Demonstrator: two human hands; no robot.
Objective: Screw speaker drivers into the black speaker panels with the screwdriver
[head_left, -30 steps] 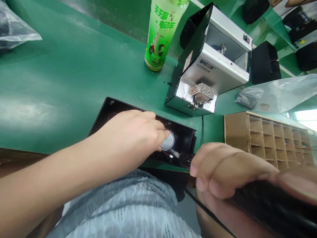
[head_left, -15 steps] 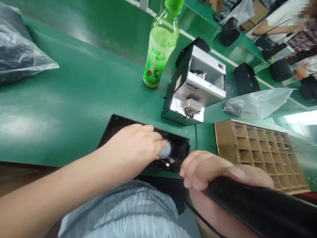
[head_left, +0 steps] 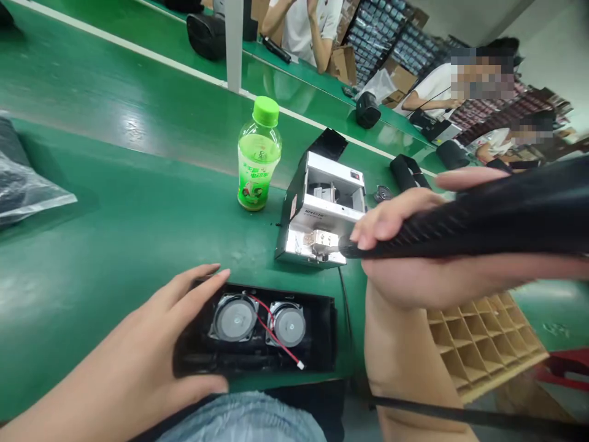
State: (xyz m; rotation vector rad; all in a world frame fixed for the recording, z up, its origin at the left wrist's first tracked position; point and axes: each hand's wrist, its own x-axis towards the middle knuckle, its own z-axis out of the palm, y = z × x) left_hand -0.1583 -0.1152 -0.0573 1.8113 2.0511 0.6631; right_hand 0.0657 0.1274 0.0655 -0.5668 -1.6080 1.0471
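A black speaker housing [head_left: 319, 334] lies hollow side up near the table's front edge. Inside it sit two round speakers [head_left: 235, 319] and a red wire [head_left: 280, 341] ending in a small white plug. My left hand [head_left: 170, 331] spans the housing's left end, fingers along the far edge and thumb at the near edge. In my right hand [head_left: 400, 245] is a thick black electric screwdriver [head_left: 478, 212], held level and pointing left. Its tip is at the metal block on the front of a silver and black screw feeder [head_left: 317, 215]; the exact contact is too small to tell.
Left of the feeder stands a green drink bottle [head_left: 258, 156]. A cardboard divider box [head_left: 478, 344] is at the lower right, partly behind my right arm. A plastic bag [head_left: 30, 184] lies at far left. Across the table, several people work beside a post [head_left: 234, 46].
My right hand has lifted the screwdriver from beside the housing to the screw feeder. My left hand has moved from a speaker to the housing's left end. The view has tilted up.
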